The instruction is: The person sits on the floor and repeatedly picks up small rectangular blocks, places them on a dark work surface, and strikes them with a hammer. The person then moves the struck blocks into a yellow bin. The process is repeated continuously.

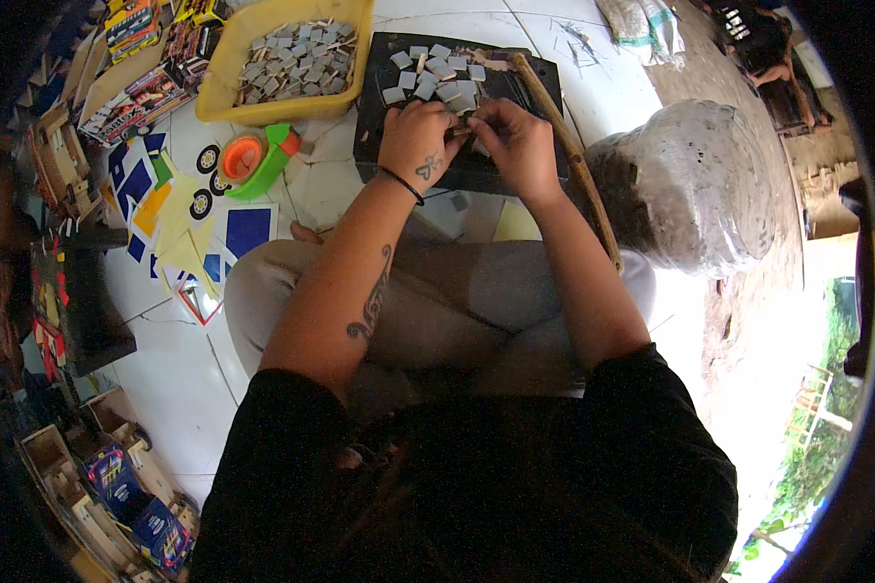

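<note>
Over a low black work surface (374, 146), my left hand (418, 144) and my right hand (518, 148) meet with fingertips pinched close together. A small piece seems to sit between them, mostly covered by the fingers, and its kind cannot be made out. Just beyond the fingertips lies a loose group of small grey square tiles (439, 70) with pale edges. A long wooden stick (566, 136) rests along the right side of the black surface, beside my right hand. Past my left hand stands a yellow plastic basin (219, 97) holding many similar grey tiles (301, 63).
At left are a green and orange toy vehicle (262, 165), loose black wheels (201, 203), and blue, yellow and white sheets (180, 238). Printed cardboard boxes (131, 102) stand behind them. A big plastic-wrapped bundle (695, 185) sits on the right, a white sack (642, 29) farther back.
</note>
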A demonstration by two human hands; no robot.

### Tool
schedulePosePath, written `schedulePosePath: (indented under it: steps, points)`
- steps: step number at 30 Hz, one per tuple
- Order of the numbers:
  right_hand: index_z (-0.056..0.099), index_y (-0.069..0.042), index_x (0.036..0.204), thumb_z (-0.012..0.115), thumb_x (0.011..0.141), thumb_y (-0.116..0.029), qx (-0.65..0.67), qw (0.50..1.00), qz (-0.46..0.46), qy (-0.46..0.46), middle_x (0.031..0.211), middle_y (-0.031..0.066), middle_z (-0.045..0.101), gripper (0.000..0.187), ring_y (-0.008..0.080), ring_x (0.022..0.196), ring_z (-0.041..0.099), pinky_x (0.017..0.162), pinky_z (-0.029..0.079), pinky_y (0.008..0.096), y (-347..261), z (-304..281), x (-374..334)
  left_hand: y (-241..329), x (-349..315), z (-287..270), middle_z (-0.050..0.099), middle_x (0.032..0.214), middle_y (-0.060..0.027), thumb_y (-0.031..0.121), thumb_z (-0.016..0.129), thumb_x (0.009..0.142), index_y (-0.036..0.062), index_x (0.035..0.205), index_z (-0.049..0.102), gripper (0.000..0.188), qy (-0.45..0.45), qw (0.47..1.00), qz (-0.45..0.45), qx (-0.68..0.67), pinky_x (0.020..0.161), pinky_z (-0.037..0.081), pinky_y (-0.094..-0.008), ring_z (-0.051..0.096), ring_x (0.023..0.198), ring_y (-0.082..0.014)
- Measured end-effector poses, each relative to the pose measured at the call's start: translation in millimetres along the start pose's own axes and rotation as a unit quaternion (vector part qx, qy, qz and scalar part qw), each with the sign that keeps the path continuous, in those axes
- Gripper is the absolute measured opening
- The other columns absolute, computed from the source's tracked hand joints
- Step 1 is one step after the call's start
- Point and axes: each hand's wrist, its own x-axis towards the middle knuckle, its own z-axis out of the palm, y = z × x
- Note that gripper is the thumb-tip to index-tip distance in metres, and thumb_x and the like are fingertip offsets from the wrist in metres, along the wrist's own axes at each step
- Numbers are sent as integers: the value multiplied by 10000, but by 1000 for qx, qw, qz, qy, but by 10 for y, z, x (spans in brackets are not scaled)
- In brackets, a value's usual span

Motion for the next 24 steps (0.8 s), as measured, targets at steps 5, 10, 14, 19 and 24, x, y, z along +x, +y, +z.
schedulePosePath:
  steps: [5,10,14,19,24]
  points:
    - [618,7,860,678,793,-73,-39,999,-24,4,730,98,645,120,123,661,616,612,492,273,-3,2,4,-6,10,5,609,882,-56,199,672,724,89,840,674,160,-59,998,-31,11,776,400,-424,560,908,-253]
    - [619,7,869,674,794,-73,-49,999,-5,-13,746,111,646,123,137,674,625,616,495,276,-3,11,18,-1,16,-8,610,917,-58,180,682,711,90,861,677,175,-68,997,-34,26,787,401,-421,556,929,-256]
    - [622,-4,878,670,790,-68,-86,995,-48,-16,758,119,644,120,165,668,631,612,496,283,10,22,40,-1,15,-7,610,923,-53,172,684,707,94,871,678,182,-69,997,-40,7,800,399,-428,559,934,-252]
    - [623,-10,885,663,785,-69,-120,991,-61,-24,785,118,650,123,211,643,633,584,493,297,24,45,60,18,-21,44,614,867,-80,137,689,699,61,853,665,173,42,984,-61,-160,726,447,-401,598,811,-261]
    - [619,-37,962,692,763,-145,-174,983,-60,-7,942,128,627,238,262,840,619,715,487,344,-46,-35,54,29,-41,62,600,797,-123,91,663,738,-2,815,634,124,71,971,-52,-220,609,480,-351,602,674,-278]
